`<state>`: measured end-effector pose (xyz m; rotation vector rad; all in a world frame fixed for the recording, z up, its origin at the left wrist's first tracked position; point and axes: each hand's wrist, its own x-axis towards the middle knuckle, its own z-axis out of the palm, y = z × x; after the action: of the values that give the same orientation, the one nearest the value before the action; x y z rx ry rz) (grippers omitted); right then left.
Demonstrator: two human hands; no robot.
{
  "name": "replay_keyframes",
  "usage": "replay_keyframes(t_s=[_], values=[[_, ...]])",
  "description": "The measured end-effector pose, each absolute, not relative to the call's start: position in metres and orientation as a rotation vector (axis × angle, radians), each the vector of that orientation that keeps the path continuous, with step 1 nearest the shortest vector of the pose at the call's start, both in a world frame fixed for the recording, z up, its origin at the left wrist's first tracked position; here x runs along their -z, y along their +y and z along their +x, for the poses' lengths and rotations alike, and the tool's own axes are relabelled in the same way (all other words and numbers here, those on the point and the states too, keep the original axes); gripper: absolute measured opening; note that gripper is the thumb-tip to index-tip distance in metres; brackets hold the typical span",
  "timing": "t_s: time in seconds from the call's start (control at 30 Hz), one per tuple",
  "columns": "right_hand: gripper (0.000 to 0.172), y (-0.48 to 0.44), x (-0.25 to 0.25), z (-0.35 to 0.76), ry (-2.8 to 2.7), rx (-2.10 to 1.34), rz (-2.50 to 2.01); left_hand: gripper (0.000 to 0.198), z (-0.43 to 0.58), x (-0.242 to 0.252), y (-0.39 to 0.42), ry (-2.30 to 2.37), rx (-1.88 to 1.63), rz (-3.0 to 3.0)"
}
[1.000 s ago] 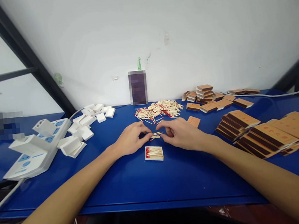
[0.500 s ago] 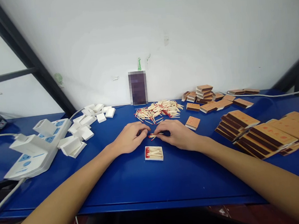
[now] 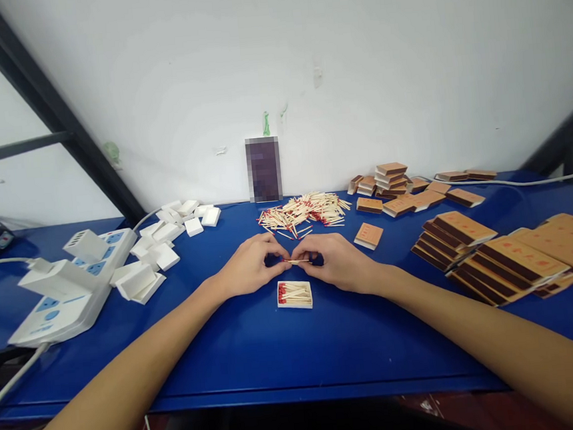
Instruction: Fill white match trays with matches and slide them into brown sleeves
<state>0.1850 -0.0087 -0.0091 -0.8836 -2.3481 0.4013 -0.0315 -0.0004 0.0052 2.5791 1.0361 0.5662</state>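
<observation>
Between my hands is a small bunch of matches (image 3: 299,261), lying crosswise just beyond a white matchbox tray. My left hand (image 3: 251,265) pinches the bunch at its head end with thumb and fingers. At the other end, my right hand (image 3: 338,262) has its fingertips closed on the sticks. The matchbox tray (image 3: 295,305) rests on the blue table below my hands, holding many matches with red heads to the left. Behind my hands lies a loose heap of matches (image 3: 306,211).
White trays (image 3: 156,243) and a power strip (image 3: 81,306) with chargers are on the left. Matchbox sleeves (image 3: 515,255) are stacked at right, with finished-looking matchboxes (image 3: 391,179) behind them. One matchbox (image 3: 368,236) lies near my right hand. A pixelated dark panel (image 3: 264,170) stands by the wall.
My left fingers have come in to meet the bunch of matches, which my right hand alone held before. The red heads are now mostly covered by my left fingertips.
</observation>
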Motion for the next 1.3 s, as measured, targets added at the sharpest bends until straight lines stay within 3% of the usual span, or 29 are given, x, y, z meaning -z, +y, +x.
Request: replay_keyframes(t_s=[0.2, 0.6, 0.93, 1.13, 1.3], values=[[0.013, -0.007, 0.012, 0.184, -2.391, -0.279, -0.886, 0.008, -0.028, -0.004, -0.002, 1.067, -0.587, 2.511], [0.017, -0.007, 0.015, 0.181, -2.323, -0.224, -0.744, 0.014, -0.03, -0.003, -0.002, 1.064, -0.481, 2.602], [0.011, -0.045, -0.027, 0.184, -2.362, -0.519, -0.789, 0.014, -0.036, -0.044, -0.023, 0.816, -0.346, 2.417], [0.021, -0.048, -0.021, 0.181, -2.517, -0.451, -0.758, 0.019, -0.043, -0.034, -0.013, 0.913, -0.393, 2.376], [0.017, -0.047, -0.019, 0.179, -2.567, -0.37, -0.788, 0.016, -0.046, -0.023, -0.003, 0.847, -0.306, 2.427]])
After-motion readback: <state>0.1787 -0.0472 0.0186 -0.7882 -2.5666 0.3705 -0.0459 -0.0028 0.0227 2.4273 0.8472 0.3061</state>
